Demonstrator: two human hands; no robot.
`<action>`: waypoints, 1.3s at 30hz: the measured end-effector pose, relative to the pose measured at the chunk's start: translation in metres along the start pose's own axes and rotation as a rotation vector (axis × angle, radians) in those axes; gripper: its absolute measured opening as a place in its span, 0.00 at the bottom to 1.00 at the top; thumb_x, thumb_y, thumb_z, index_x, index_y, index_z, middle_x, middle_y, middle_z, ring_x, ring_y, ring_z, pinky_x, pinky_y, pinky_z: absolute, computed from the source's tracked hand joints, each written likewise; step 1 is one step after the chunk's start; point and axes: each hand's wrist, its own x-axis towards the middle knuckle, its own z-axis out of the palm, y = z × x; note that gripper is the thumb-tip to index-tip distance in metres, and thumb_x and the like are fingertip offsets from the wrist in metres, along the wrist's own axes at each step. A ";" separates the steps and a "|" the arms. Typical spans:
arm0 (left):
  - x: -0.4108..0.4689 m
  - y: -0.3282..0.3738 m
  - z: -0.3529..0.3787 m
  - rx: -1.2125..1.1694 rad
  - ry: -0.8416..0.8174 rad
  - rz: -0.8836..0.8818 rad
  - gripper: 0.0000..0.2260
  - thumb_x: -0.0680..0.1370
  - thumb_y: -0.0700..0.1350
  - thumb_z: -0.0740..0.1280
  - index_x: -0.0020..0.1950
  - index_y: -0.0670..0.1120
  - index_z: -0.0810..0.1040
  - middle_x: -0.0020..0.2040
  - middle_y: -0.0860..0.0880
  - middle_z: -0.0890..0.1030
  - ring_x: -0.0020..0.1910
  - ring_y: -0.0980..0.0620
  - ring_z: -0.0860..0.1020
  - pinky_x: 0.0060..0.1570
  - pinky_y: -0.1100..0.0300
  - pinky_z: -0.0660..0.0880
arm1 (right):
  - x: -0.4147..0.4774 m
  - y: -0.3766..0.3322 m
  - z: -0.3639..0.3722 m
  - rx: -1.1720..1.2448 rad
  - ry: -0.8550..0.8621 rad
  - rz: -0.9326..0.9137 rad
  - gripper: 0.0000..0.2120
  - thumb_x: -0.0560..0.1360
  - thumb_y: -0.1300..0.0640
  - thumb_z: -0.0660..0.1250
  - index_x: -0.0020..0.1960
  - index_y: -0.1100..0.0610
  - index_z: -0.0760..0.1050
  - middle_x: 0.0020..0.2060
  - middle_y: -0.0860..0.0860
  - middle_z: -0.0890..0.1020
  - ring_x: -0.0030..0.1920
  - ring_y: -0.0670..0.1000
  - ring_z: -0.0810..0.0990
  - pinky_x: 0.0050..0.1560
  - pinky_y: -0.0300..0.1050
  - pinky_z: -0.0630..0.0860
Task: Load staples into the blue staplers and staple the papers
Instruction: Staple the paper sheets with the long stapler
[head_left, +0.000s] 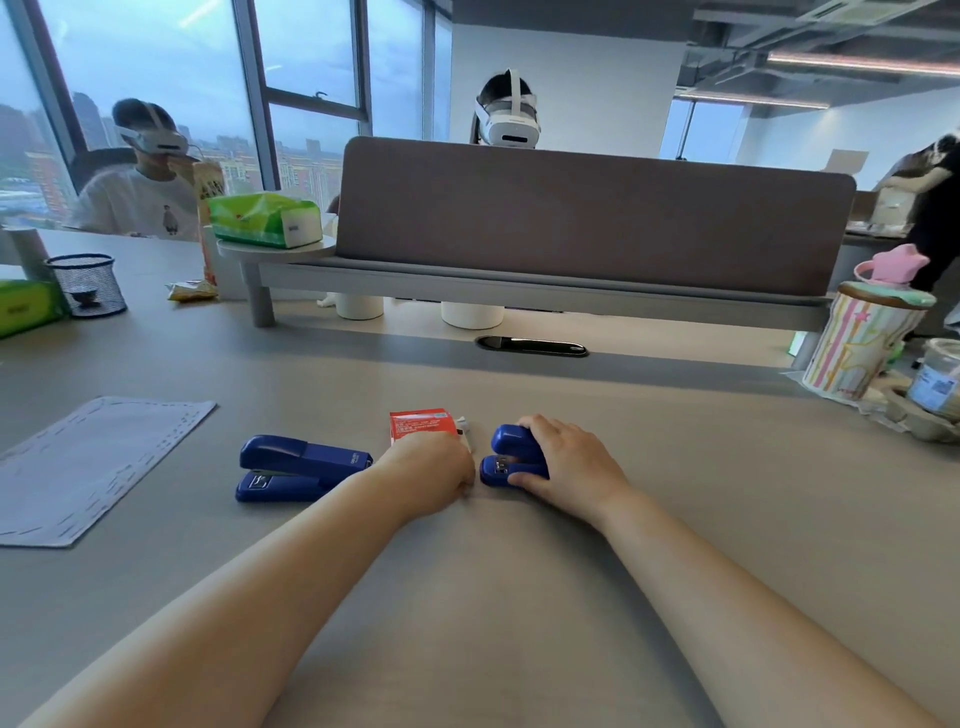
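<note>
Two blue staplers lie on the grey desk. The left stapler (301, 467) rests on its own, untouched. My right hand (571, 467) wraps around the right stapler (511, 457), whose front end faces me. My left hand (431, 470) is curled on the desk between the staplers, fingertips pinched together; whether it holds something small I cannot tell. Just behind it stands a red staple box (422, 423) with a white flap open at its right. A stack of grey papers (93, 462) with many staple marks along its edges lies at the left.
A grey divider screen on a raised shelf (519, 291) crosses the desk behind the work area, with a cable slot (531, 346) in front of it. A mesh pen cup (89, 285) stands far left, a striped lidded cup (862, 343) and a jar at right. Other people sit beyond.
</note>
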 end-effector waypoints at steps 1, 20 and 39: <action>-0.005 -0.001 0.001 0.005 -0.016 0.000 0.13 0.77 0.40 0.57 0.55 0.49 0.79 0.52 0.48 0.82 0.49 0.45 0.79 0.46 0.53 0.79 | -0.002 -0.004 -0.003 0.006 -0.027 0.005 0.24 0.69 0.44 0.69 0.60 0.51 0.66 0.56 0.51 0.77 0.54 0.56 0.75 0.53 0.49 0.71; -0.206 -0.080 0.052 -0.335 0.457 -0.544 0.09 0.75 0.47 0.65 0.53 0.47 0.80 0.55 0.50 0.79 0.53 0.47 0.78 0.44 0.56 0.73 | -0.010 -0.162 0.010 0.301 -0.355 -0.094 0.16 0.60 0.45 0.76 0.39 0.53 0.75 0.37 0.49 0.80 0.41 0.50 0.78 0.41 0.46 0.73; -0.255 -0.142 0.078 -0.320 0.098 -0.861 0.19 0.77 0.57 0.57 0.61 0.47 0.74 0.59 0.47 0.74 0.55 0.44 0.77 0.54 0.54 0.73 | 0.046 -0.266 0.048 0.232 -0.411 -0.099 0.17 0.63 0.44 0.70 0.40 0.56 0.71 0.38 0.53 0.79 0.41 0.53 0.79 0.42 0.47 0.73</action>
